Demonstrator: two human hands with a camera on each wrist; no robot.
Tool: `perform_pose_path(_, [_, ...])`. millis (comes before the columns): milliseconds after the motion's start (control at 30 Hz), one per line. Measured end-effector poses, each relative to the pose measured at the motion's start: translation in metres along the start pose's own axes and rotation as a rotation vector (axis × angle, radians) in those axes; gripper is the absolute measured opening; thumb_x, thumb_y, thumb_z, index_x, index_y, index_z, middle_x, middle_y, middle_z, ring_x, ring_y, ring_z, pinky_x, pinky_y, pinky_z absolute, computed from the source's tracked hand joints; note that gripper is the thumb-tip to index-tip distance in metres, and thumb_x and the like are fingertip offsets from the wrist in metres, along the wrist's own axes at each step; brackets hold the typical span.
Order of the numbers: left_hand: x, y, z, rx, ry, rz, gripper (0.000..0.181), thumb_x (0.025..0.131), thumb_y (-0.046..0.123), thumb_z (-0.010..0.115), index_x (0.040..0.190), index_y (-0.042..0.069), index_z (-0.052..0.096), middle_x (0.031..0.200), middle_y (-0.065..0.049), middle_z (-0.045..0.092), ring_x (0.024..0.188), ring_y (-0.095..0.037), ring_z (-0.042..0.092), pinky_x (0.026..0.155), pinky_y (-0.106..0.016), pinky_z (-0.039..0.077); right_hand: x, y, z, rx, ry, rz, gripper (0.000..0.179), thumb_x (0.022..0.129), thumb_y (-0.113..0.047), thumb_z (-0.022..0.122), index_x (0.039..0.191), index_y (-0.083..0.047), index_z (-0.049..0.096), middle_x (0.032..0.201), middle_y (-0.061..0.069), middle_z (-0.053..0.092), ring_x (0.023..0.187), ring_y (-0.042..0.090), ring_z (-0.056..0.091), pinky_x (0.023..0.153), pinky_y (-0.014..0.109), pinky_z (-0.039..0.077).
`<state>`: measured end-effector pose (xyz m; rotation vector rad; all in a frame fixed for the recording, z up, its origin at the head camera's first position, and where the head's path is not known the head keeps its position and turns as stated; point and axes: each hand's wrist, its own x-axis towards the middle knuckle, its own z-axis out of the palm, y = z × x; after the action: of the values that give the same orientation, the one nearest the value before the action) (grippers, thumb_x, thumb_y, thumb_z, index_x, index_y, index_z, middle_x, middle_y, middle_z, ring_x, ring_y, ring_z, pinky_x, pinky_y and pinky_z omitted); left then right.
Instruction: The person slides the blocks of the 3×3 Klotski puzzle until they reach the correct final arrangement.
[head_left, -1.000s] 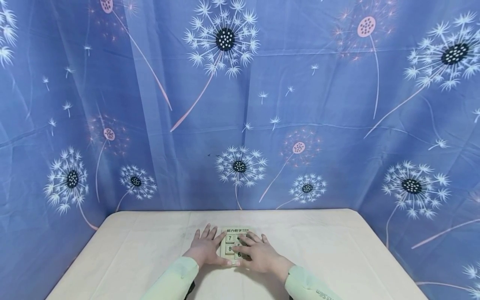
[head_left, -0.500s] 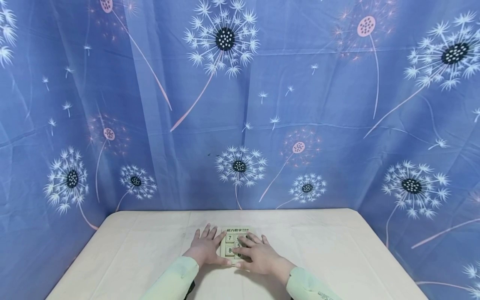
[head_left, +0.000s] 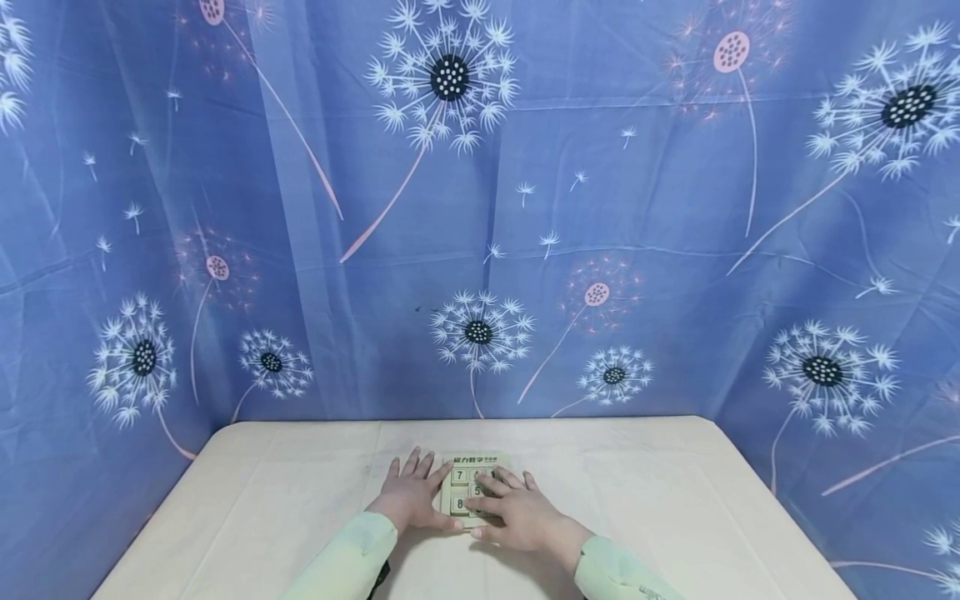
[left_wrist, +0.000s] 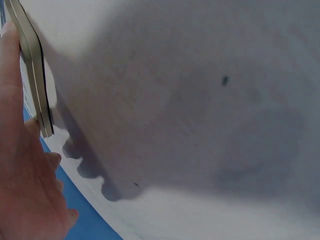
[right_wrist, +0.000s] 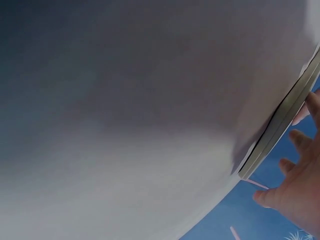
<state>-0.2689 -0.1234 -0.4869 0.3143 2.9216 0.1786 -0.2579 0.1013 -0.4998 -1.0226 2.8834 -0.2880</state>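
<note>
A pale yellow-green number sliding puzzle (head_left: 474, 460) lies flat on the table in the head view, with black characters along its top. The left hand (head_left: 407, 504) rests along its left side, fingers spread and thumb at the near edge. Over the right half lies the right hand (head_left: 521, 514), its index fingertip on the tile marked 8 (head_left: 460, 504) and its thumb by the near edge. Tile 7 (head_left: 460, 476) shows at upper left; the right fingers hide several other tiles. Both wrist views catch only the puzzle's side edge (left_wrist: 35, 75), with fingers beside it.
A cream cloth covers the table (head_left: 300, 467). Behind and at both sides hangs a blue curtain (head_left: 375, 333) with dandelion prints. Light green sleeves (head_left: 345, 554) cover both forearms.
Tile 8 has slid a little toward the person, away from tile 7. The right hand has shifted slightly nearer with it, and tile 6 is now mostly covered. The left hand stays put.
</note>
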Motion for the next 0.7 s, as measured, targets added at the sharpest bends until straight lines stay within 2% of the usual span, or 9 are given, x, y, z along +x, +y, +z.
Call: perform_pose_path(700, [-0.0015, 0.0007, -0.0018, 0.0, 0.001, 0.004, 0.102, 0.075, 0.073, 0.076, 0.157, 0.023, 0.042, 0.167, -0.012, 0.035, 0.16, -0.038, 0.022, 0.13, -0.061, 0.018, -0.0069, -0.0041, -0.0046, 0.001, -0.01, -0.021, 0.05, 0.095, -0.059, 0.06, 0.141, -0.039, 0.061, 0.162, 0.003, 0.046, 0.153, 0.039, 0.037, 0.117, 0.075, 0.031])
